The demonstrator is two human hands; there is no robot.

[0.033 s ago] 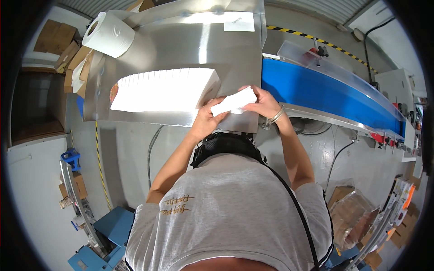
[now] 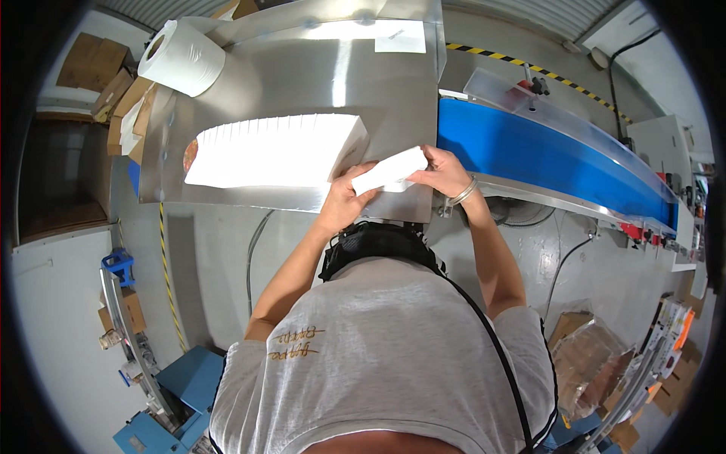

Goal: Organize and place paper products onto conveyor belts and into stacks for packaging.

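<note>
Between both hands, above the near right corner of the steel table [image 2: 401, 83], is a small white box [image 2: 392, 168], overexposed so its print and flaps do not show. My left hand [image 2: 349, 198] grips its left end, with the thumb on the near side. Around its right end close the fingers and thumb of my right hand [image 2: 445, 175], which wears a bangle at the wrist. Just left of the hands, a tight row of white boxes [image 2: 272, 151] lies along the table, thin lines marking the joins. A reddish patterned face shows at the row's left end.
A blue conveyor belt [image 2: 544, 144] runs off to the right from the table, with a clear guard [image 2: 522, 94] along its far side. At the far left stands a large white roll [image 2: 185, 60]. A white sheet [image 2: 401, 36] lies at the back. Cardboard boxes [image 2: 91, 64] are stacked beyond the left edge.
The white box has turned slightly in my hands, and its upper face now looks straighter and fuller. My right fingers have shifted a little at its right end.
</note>
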